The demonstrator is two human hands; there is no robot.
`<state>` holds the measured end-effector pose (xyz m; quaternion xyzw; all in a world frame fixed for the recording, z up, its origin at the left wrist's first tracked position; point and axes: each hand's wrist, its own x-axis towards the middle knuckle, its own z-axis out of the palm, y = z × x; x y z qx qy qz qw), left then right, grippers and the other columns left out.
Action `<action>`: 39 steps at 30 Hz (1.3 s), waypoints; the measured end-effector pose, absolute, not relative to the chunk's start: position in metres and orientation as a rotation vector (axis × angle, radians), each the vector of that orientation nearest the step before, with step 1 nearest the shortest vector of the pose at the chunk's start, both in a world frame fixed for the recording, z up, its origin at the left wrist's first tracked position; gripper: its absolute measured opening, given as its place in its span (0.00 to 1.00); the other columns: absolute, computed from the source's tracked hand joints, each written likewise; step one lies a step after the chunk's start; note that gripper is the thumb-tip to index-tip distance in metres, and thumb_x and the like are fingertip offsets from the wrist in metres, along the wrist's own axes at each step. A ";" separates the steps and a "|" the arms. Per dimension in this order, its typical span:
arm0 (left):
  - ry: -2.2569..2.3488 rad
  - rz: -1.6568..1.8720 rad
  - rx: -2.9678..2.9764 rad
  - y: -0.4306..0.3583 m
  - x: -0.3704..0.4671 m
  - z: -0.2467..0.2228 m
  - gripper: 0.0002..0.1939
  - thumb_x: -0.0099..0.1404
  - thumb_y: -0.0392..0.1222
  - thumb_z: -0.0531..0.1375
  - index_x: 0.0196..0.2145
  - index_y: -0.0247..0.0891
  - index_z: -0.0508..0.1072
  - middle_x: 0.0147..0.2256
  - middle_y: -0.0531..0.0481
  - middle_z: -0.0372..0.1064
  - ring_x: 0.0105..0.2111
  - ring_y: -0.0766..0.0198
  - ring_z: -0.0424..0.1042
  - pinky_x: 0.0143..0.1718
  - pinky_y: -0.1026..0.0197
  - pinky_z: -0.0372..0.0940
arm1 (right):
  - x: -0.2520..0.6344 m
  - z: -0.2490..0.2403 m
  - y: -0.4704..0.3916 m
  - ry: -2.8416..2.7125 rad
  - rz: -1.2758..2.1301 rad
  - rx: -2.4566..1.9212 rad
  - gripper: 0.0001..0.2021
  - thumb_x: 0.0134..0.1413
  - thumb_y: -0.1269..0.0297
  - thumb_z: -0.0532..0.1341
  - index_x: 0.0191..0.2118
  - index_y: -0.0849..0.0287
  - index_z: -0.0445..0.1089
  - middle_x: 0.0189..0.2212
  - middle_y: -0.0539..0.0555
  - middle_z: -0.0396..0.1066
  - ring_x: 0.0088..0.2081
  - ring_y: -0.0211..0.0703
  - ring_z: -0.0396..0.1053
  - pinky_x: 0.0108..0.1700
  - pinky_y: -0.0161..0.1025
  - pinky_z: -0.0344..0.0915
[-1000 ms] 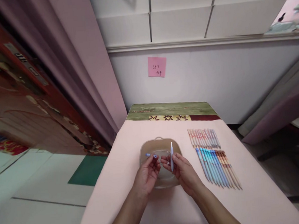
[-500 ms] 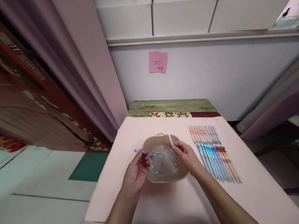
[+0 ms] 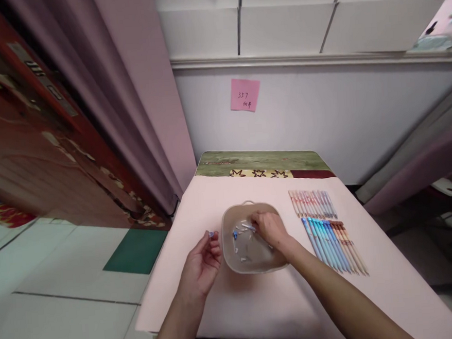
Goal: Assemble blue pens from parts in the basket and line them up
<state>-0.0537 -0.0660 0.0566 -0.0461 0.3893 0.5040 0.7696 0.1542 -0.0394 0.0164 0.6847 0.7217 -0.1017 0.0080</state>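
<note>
My left hand (image 3: pixel 205 261) is just left of a beige plastic basin (image 3: pixel 226 247). Its thumb and fingers pinch a short blue pen part (image 3: pixel 211 234), mostly hidden by the fingers. My right hand (image 3: pixel 268 227) reaches down inside the basin, fingers closed on a slim white and pale-blue pen part (image 3: pixel 247 227) that points left. Lying in the basin are a small blue piece (image 3: pixel 235 234) and several small whitish pieces (image 3: pixel 243 259).
Right of the basin lies a row of pens in blue and brown (image 3: pixel 328 245). Behind it is a row of pinkish and grey pens (image 3: pixel 312 203). A pale pink sheet (image 3: pixel 173 297) covers most of the table. A pink note (image 3: pixel 245 95) is stuck to the wall.
My right hand has lowered from above the basin's rim into it, and its pen part tipped from upright to nearly flat. My left hand moved slightly left and turned its blue part.
</note>
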 end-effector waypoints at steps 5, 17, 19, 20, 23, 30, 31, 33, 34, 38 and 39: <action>0.828 1.021 -0.058 -0.070 -0.054 0.057 0.05 0.66 0.30 0.53 0.35 0.27 0.69 0.27 0.47 0.67 0.19 0.74 0.63 0.15 0.73 0.61 | 0.149 0.009 -0.041 2.305 -0.428 2.013 0.10 0.53 0.70 0.59 0.37 0.53 0.76 0.39 0.53 0.76 0.41 0.43 0.73 0.39 0.32 0.61; 0.851 1.022 -0.058 -0.070 -0.060 0.050 0.05 0.66 0.29 0.54 0.33 0.28 0.69 0.27 0.46 0.70 0.20 0.73 0.66 0.16 0.72 0.63 | 0.134 0.000 -0.040 2.252 -0.370 1.934 0.13 0.53 0.74 0.55 0.38 0.65 0.77 0.38 0.66 0.76 0.40 0.52 0.74 0.41 0.38 0.65; 0.864 1.019 -0.077 -0.070 -0.058 0.052 0.05 0.66 0.29 0.54 0.33 0.27 0.70 0.27 0.45 0.70 0.21 0.72 0.68 0.18 0.72 0.65 | 0.127 -0.001 -0.042 2.260 -0.365 1.925 0.13 0.53 0.75 0.54 0.37 0.67 0.77 0.38 0.68 0.75 0.40 0.52 0.74 0.42 0.39 0.65; 0.874 1.015 -0.084 -0.071 -0.057 0.053 0.05 0.65 0.29 0.54 0.34 0.27 0.70 0.28 0.45 0.71 0.21 0.72 0.69 0.19 0.72 0.66 | 0.125 0.000 -0.043 2.266 -0.364 1.927 0.13 0.53 0.75 0.54 0.37 0.67 0.77 0.38 0.69 0.75 0.40 0.52 0.74 0.42 0.39 0.65; 0.889 0.990 -0.082 -0.074 -0.052 0.055 0.04 0.64 0.28 0.56 0.35 0.27 0.70 0.29 0.44 0.72 0.21 0.72 0.70 0.18 0.72 0.66 | 0.124 0.004 -0.047 2.273 -0.364 1.972 0.12 0.52 0.74 0.55 0.37 0.67 0.76 0.38 0.69 0.75 0.40 0.52 0.74 0.41 0.39 0.65; 0.873 0.960 -0.034 -0.082 -0.042 0.048 0.04 0.62 0.29 0.59 0.36 0.28 0.72 0.29 0.43 0.74 0.20 0.71 0.69 0.17 0.72 0.65 | 0.154 0.031 -0.060 2.287 -0.418 2.227 0.08 0.54 0.70 0.55 0.36 0.62 0.71 0.31 0.57 0.75 0.34 0.43 0.72 0.35 0.33 0.62; 0.868 0.954 -0.028 -0.083 -0.040 0.047 0.04 0.62 0.29 0.59 0.36 0.27 0.72 0.29 0.43 0.73 0.21 0.71 0.69 0.18 0.72 0.65 | 0.157 0.037 -0.065 2.326 -0.493 2.284 0.07 0.52 0.70 0.55 0.33 0.60 0.70 0.29 0.54 0.75 0.32 0.40 0.71 0.33 0.32 0.61; 0.862 0.943 -0.012 -0.083 -0.036 0.046 0.03 0.62 0.29 0.59 0.35 0.27 0.72 0.29 0.43 0.73 0.20 0.72 0.68 0.18 0.72 0.64 | 0.159 0.049 -0.076 2.428 -0.725 2.441 0.04 0.48 0.71 0.56 0.28 0.58 0.68 0.24 0.49 0.73 0.27 0.37 0.69 0.29 0.30 0.59; 0.862 0.938 -0.003 -0.083 -0.033 0.045 0.03 0.62 0.29 0.59 0.35 0.27 0.72 0.29 0.44 0.73 0.20 0.72 0.68 0.18 0.72 0.64 | 0.157 0.055 -0.082 2.480 -0.862 2.519 0.04 0.46 0.72 0.57 0.27 0.58 0.68 0.22 0.48 0.71 0.25 0.36 0.67 0.28 0.29 0.59; 0.813 0.921 -0.027 -0.083 -0.028 0.046 0.03 0.63 0.29 0.58 0.35 0.27 0.71 0.29 0.45 0.72 0.20 0.73 0.67 0.17 0.72 0.63 | 0.147 0.072 -0.102 2.623 -1.262 2.643 0.03 0.45 0.69 0.58 0.27 0.58 0.69 0.19 0.47 0.68 0.22 0.35 0.65 0.26 0.29 0.60; 0.779 0.913 -0.046 -0.083 -0.028 0.048 0.04 0.63 0.29 0.57 0.36 0.27 0.71 0.28 0.46 0.71 0.19 0.73 0.66 0.17 0.72 0.63 | 0.145 0.073 -0.104 2.631 -1.328 2.660 0.04 0.46 0.68 0.58 0.29 0.58 0.70 0.20 0.47 0.69 0.23 0.35 0.65 0.26 0.30 0.61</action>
